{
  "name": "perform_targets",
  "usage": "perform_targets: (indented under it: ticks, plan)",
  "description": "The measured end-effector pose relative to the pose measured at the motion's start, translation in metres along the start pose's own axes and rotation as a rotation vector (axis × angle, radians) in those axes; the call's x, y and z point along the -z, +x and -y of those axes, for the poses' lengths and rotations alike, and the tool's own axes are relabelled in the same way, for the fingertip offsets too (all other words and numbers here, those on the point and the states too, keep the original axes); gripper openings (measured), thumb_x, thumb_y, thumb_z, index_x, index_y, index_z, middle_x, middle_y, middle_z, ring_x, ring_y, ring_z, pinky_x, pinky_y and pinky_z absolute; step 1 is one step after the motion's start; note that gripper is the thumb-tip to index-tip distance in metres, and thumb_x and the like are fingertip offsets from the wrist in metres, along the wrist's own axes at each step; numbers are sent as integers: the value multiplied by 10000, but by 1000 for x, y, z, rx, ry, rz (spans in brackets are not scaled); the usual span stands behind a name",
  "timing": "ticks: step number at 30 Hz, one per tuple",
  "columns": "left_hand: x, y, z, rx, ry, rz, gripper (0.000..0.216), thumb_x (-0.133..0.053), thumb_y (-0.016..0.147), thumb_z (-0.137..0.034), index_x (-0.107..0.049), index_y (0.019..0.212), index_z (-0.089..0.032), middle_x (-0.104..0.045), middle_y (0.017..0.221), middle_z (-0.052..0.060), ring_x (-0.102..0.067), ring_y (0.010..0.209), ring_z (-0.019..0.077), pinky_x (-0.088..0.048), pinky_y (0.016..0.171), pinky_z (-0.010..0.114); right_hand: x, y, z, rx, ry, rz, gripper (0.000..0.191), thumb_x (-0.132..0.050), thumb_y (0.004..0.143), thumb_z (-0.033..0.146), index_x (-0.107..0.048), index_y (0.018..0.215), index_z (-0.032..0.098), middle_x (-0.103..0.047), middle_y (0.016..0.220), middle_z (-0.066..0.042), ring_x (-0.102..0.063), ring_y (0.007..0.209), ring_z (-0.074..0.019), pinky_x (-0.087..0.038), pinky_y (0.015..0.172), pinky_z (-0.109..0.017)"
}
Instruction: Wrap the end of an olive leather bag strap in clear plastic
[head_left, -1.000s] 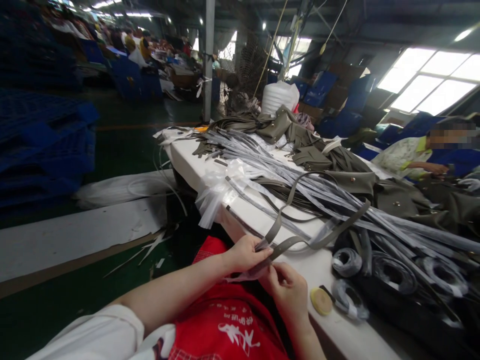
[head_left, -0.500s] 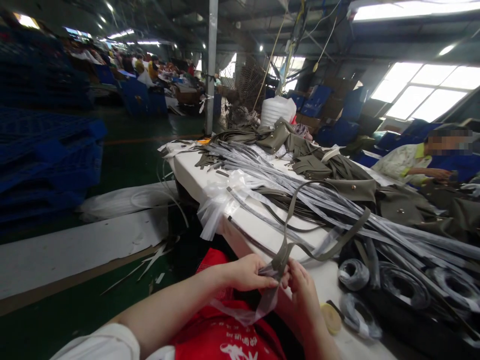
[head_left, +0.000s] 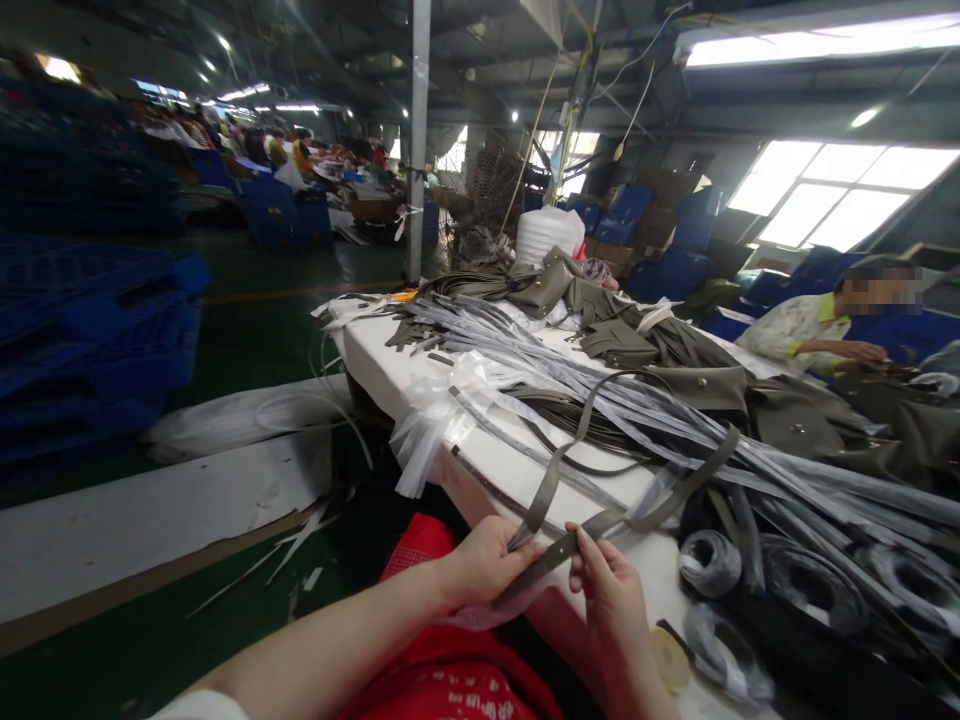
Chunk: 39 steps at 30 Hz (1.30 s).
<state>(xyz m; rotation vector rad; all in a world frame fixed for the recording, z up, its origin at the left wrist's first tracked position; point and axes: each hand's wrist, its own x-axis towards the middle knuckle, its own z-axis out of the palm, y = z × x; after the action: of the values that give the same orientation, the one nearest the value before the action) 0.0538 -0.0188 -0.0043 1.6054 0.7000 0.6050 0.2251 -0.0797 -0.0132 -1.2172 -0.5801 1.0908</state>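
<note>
Both forearms are reaching forward to the table [head_left: 480,455] edge. The left hand [head_left: 480,562] is pinching the strap [head_left: 559,550] between thumb and fingers; the right hand [head_left: 611,590], fingers pressed together, is pinching it just beside. Compared with half a second ago, the strap end is now lying flatter between the fingers. Its long axis is running up and right, looping away over the strips [head_left: 675,410].

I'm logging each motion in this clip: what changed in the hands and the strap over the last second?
Both hands, left hand and right hand, kept hold of the olive strap; the clear film that hung long below them is now gathered short under the left hand. The wrapped straps on the table stayed put.
</note>
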Motion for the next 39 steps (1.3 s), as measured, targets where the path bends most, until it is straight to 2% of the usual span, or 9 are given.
perform_targets:
  ticks: [6,11,15,18,23,28,31,35,39]
  plan:
    - [-7,1,2,-59,87,-58,594,-460,949,-605,-743,779,-111,-637,658,48,-554,645,179,-420,614,254,1,-1,-1,-15,13,-26,420,-873,654,511,-755,813,141,-579,527,32,-482,432,-69,-376,417,-170]
    - [-13,5,12,27,112,-167,568,-456,955,-563,-711,719,-114,-593,601,35,-506,569,162,-352,528,246,4,-2,-4,7,-48,-35,423,-858,653,542,-703,719,154,-601,530,18,-509,438,-96,-406,436,-202]
    - [-10,9,9,-17,152,-123,489,-489,948,-496,-715,727,-124,-652,668,48,-550,612,172,-368,554,239,-2,-9,-11,-28,-144,37,455,-845,638,579,-668,624,160,-608,523,-9,-503,458,-122,-397,447,-239]
    - [-6,12,3,-51,264,-137,448,-503,937,-444,-695,674,-135,-640,648,38,-541,616,163,-361,560,228,-7,-12,-14,-76,-137,67,480,-855,596,590,-635,551,166,-518,454,23,-417,425,-103,-329,412,-234]
    - [-2,12,2,-68,333,39,387,-515,928,-393,-667,677,-141,-581,602,-4,-479,562,130,-324,534,215,-4,-4,-11,-94,-66,60,481,-696,755,636,-742,925,189,-578,589,22,-523,509,-140,-424,474,-249]
    - [-3,10,0,-65,344,-10,374,-501,929,-373,-660,676,-148,-616,639,16,-532,621,151,-350,569,221,-7,-13,-24,-225,-135,188,474,-669,759,686,-710,695,219,-611,510,-38,-602,487,-216,-462,454,-308]
    - [0,11,-2,-42,332,-4,393,-503,931,-401,-641,664,-148,-602,630,11,-522,622,148,-346,570,224,-10,-19,-28,-255,-173,205,482,-676,743,704,-667,648,231,-638,521,-49,-587,455,-200,-461,463,-306]
    - [12,16,3,-31,133,32,436,-515,914,-554,-650,846,-146,-638,770,27,-541,729,166,-395,648,236,-3,-19,-16,-221,-214,187,546,-637,734,758,-628,612,226,-609,473,-39,-542,426,-186,-429,450,-299]
    - [26,23,10,34,-23,168,590,-385,926,-678,-654,868,-156,-633,739,28,-518,666,154,-407,636,250,5,-23,3,-162,-214,320,487,-627,807,682,-707,812,201,-637,521,-28,-542,459,-170,-439,477,-281]
